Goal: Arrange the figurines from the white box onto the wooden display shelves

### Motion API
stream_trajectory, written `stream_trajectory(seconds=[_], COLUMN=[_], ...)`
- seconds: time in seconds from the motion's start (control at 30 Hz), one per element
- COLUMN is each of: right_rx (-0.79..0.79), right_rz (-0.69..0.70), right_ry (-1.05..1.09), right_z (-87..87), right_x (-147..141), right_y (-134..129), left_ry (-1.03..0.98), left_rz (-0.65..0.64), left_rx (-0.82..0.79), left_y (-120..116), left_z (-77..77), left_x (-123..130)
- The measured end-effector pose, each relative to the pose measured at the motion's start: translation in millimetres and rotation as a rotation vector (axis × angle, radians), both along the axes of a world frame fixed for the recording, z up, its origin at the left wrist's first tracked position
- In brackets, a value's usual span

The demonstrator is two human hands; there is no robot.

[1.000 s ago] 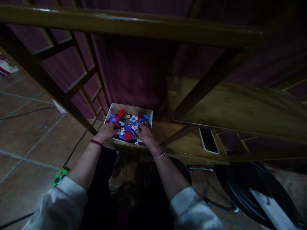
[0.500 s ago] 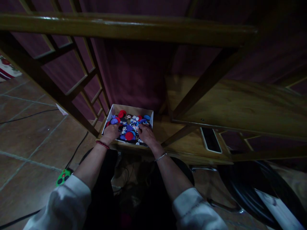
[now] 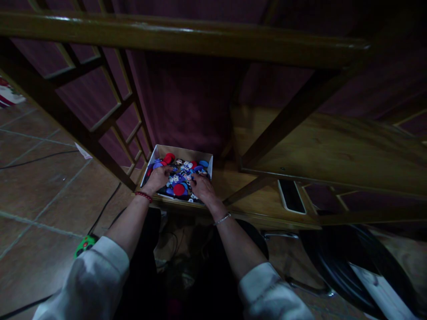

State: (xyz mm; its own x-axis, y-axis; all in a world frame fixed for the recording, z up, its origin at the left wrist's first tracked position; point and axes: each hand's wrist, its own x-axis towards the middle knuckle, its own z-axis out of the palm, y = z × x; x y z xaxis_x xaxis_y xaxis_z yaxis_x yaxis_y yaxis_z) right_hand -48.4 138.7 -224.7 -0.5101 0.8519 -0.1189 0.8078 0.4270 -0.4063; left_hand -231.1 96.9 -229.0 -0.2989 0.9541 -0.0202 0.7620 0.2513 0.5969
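Note:
An open box (image 3: 182,152) with pale walls stands on the low wooden shelf. Inside lies a jumble of small printed cartoon-like pieces (image 3: 185,168), along with red and blue rounded pieces, among them a red disc (image 3: 179,190) near the front. My left hand (image 3: 159,178) reaches over the box's left side, its fingers stretched and a little apart above the pieces. At the right side, my right hand (image 3: 202,186) dips in with bent fingertips among the pieces. Whatever those fingertips grip is too dark and small to make out.
A wooden rail (image 3: 187,33) crosses above the box, and a lattice panel (image 3: 113,115) rises at the left. To the right lies a phone (image 3: 292,196) on the shelf, below a slanted board (image 3: 327,146). A black round stool (image 3: 353,262) and a green object (image 3: 85,245) are near the floor.
My left hand has lifted slightly and spread its fingers further over the pieces; a dark piece by its fingertips no longer shows there. My right hand has barely moved.

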Motion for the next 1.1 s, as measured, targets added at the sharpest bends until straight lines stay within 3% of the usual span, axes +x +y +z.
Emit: stream_trajectory(seconds=[0.27, 0.5, 0.7, 0.77, 0.87, 1.0, 1.1], right_rx=[0.004, 0.058, 0.000, -0.034, -0.058, -0.080, -0.105], right_rz=[-0.008, -0.027, 0.150, 0.205, 0.246, 0.255, 0.265], right_ry=[0.063, 0.177, 0.356, 0.357, 0.302, 0.205, 0.165], right_z=[1.5, 2.1, -1.2, -4.8, -9.0, -11.1, -13.7], right_x=[-2, -4, -2, -2, -3, -6, -7], right_y=[-1, 0, -3, -4, -4, -3, -2], left_ry=[-0.142, -0.335, -0.280, -0.139, 0.071, 0.181, 0.223], left_rz=[0.057, 0.098, 0.145, 0.120, 0.028, -0.253, -0.296], left_rx=[-0.019, 0.058, 0.130, 0.079, -0.129, -0.384, -0.467], left_y=[4, 12, 0, -11, -26, -33, -30], left_z=[10.5, 5.3, 15.5, 20.4, 24.2, 23.9, 23.3], left_x=[10, 5, -6, -12, -19, -21, -18])
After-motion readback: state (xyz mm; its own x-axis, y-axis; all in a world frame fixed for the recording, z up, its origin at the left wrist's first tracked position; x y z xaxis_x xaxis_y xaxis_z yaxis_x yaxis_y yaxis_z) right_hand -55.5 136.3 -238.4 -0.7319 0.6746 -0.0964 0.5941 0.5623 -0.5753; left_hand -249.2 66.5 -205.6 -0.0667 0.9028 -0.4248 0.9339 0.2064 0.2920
